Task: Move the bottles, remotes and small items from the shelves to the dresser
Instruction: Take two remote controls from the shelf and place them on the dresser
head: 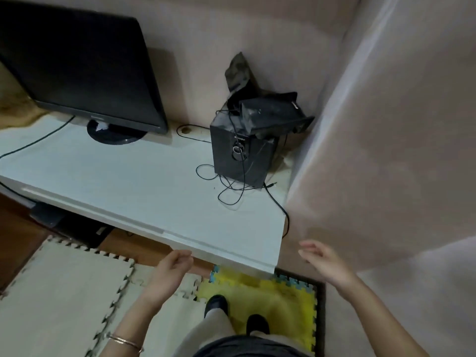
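A white dresser top [134,176] fills the middle of the view, and I stand at its front right corner. My left hand [175,265] hovers just below the front edge, fingers loosely curled, holding nothing. My right hand [323,261] is raised to the right of the corner, fingers spread and empty. No bottles, remotes or shelves are in view.
A black monitor [85,65] stands at the back left. A black speaker box [242,153] with dark items piled on it and loose cables [231,191] sits at the back right corner against the wall. Foam puzzle mats [64,287] cover the floor by my feet.
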{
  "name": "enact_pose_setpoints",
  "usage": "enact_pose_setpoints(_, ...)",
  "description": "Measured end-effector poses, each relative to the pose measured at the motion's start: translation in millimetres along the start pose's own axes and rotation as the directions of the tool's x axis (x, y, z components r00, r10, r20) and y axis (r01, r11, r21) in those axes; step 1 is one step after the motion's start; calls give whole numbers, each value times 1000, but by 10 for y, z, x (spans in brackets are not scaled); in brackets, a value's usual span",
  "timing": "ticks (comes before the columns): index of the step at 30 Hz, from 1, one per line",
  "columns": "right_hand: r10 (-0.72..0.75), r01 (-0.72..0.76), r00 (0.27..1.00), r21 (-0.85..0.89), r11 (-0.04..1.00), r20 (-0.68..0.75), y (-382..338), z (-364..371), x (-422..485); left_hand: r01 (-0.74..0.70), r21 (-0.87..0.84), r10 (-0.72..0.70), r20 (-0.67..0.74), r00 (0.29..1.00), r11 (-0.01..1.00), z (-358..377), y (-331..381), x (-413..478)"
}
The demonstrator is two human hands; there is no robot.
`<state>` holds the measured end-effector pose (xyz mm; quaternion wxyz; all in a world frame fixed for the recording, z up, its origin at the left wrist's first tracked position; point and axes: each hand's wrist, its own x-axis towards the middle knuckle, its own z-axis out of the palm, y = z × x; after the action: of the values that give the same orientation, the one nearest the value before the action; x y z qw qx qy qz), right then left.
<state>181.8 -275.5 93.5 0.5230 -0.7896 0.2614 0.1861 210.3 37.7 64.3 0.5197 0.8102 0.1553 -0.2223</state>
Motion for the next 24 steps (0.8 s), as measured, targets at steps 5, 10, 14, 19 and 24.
enact_pose_setpoints(5, -386, 388, 918, 9, 921, -96, -1161, -94, -142, -399, -7, 399, -28, 917, 917, -543, 1203, 109)
enact_pose_setpoints(10, -722, 716, 667, -110, 689, -181, -2322, -314, -465, -769, -20, 763, -104, 638, 639, -975, 2491, -66)
enact_pose_setpoints(14, -922, 874, 305, -315, 371, -240, -3244, -569, -926, -951, 11, 931, -208, 300, 309, -1260, 3479, -445)
enact_pose_setpoints(19, -982, 869, -69, -495, 26, -173, -4059, -879, -1555, -996, 88, 946, -322, -27, 1, -1545, 4470, -900)
enact_pose_setpoints(24, -951, 786, -287, -596, -166, -112, -4582, -1049, -2134, -963, 233, 887, -403, -226, -139, -1820, 5208, -1285)
